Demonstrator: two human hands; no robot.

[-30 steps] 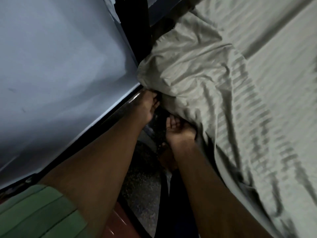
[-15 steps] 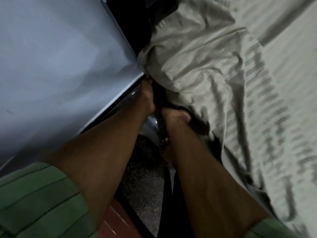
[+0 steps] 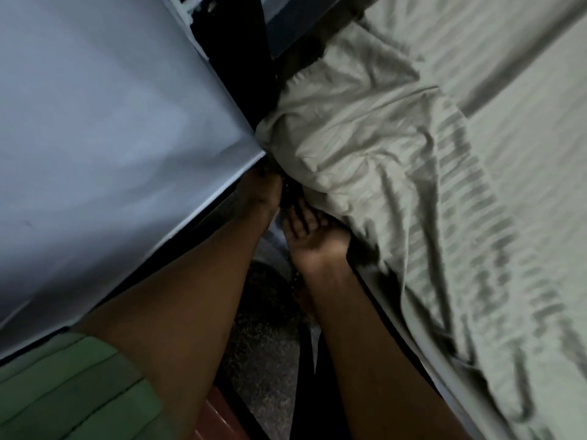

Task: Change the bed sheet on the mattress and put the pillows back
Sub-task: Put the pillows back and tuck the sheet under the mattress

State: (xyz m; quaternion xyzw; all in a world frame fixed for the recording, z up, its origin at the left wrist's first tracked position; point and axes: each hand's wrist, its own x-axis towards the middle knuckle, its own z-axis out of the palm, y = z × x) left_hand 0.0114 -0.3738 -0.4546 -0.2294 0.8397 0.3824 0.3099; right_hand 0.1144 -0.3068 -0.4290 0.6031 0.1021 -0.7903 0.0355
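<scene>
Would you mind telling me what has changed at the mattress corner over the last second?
The right hand went in under the striped sheet and has come back out a little, palm up, fingers showing. The left hand stays deep in the gap by the pale wall. The bunched sheet corner looks unchanged.

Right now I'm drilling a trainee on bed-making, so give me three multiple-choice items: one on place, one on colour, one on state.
1. Where are both hands?
A. on the pillows
B. at the mattress corner, beside the wall
C. on the floor

2. The sleeve colour?
A. green
B. red
C. white

3. The sheet at the corner?
A. smooth
B. bunched and wrinkled
C. folded in a stack

B: the left hand and right hand reach under the sheet, next to the wall.
A: the sleeve is green.
B: creases crowd the corner.
</scene>
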